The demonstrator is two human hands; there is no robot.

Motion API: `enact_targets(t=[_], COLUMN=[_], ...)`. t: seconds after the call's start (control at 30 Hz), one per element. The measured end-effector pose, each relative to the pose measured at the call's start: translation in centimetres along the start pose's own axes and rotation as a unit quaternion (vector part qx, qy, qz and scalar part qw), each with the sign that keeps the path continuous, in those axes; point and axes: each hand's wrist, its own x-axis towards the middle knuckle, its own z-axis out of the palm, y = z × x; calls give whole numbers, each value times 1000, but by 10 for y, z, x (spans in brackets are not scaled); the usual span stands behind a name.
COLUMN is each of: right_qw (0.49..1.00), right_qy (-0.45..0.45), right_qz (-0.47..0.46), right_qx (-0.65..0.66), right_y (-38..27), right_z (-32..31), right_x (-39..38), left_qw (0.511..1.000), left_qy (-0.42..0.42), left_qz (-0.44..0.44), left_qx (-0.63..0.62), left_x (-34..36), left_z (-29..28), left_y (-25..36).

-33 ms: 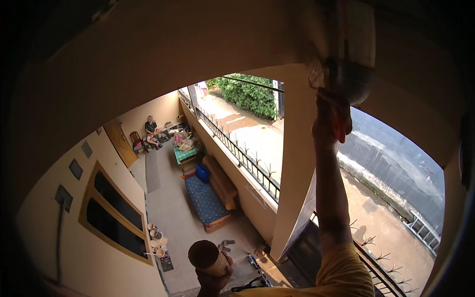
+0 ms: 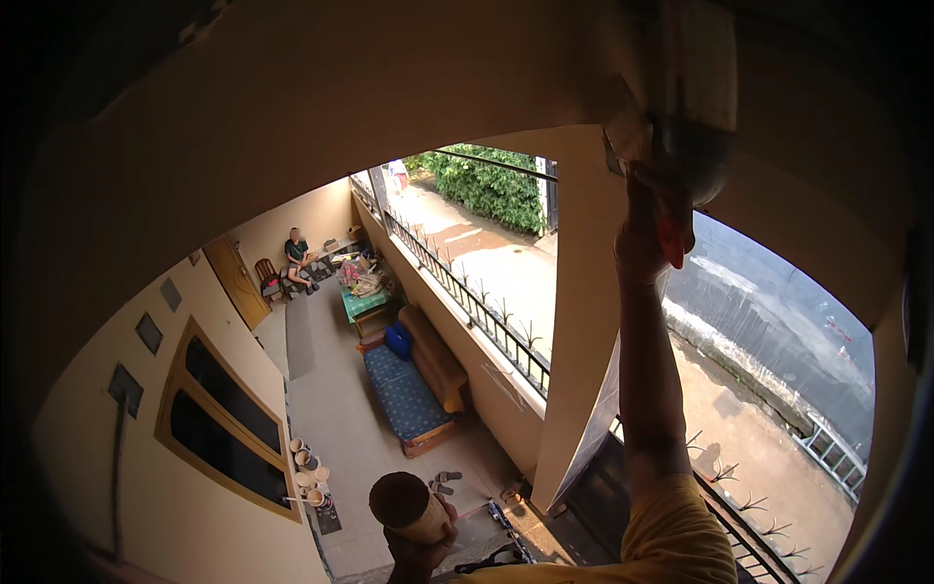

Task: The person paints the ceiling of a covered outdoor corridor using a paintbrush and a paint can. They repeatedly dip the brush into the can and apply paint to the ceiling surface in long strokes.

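My right arm reaches high overhead, and my right hand (image 2: 650,229) is closed around a putty knife with a red handle (image 2: 669,239). Its flat greyish blade (image 2: 628,127) points up beside the ceiling beam, slightly blurred; whether it touches the surface I cannot tell. Right behind the blade hangs a pale cylinder with a dark rounded end (image 2: 702,117), possibly a lamp. Low in the view, my left hand (image 2: 433,545) grips a round, open-topped pale container (image 2: 420,514) from its side. The container's inside looks brown, and its contents are hard to make out.
Below lies a tiled porch with a blue-patterned daybed (image 2: 407,389), a green table (image 2: 368,304) with a pile on it, and potted items (image 2: 309,472) by the window. A person (image 2: 299,258) sits at the far end. A spiked railing (image 2: 467,292) and pillar (image 2: 579,321) stand at right.
My right hand has shifted slightly upward, and the putty knife's blade has tilted to another angle. My left hand and the container have stayed nearly still.
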Motion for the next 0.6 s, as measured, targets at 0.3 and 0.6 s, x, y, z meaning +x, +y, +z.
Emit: enact_targets(t=[0.3,0.6], right_qw=[989,998], right_qy=[60,23], right_qz=[64,50], right_qx=[119,-18], right_y=[34,6], right_z=[20,-7], right_x=[-17,-41], left_qw=[998,1000], left_qy=[-21,-8], left_qz=[-17,-12], left_qx=[-51,-4], left_x=[3,3], left_z=[6,5], left_y=[-5,-2])
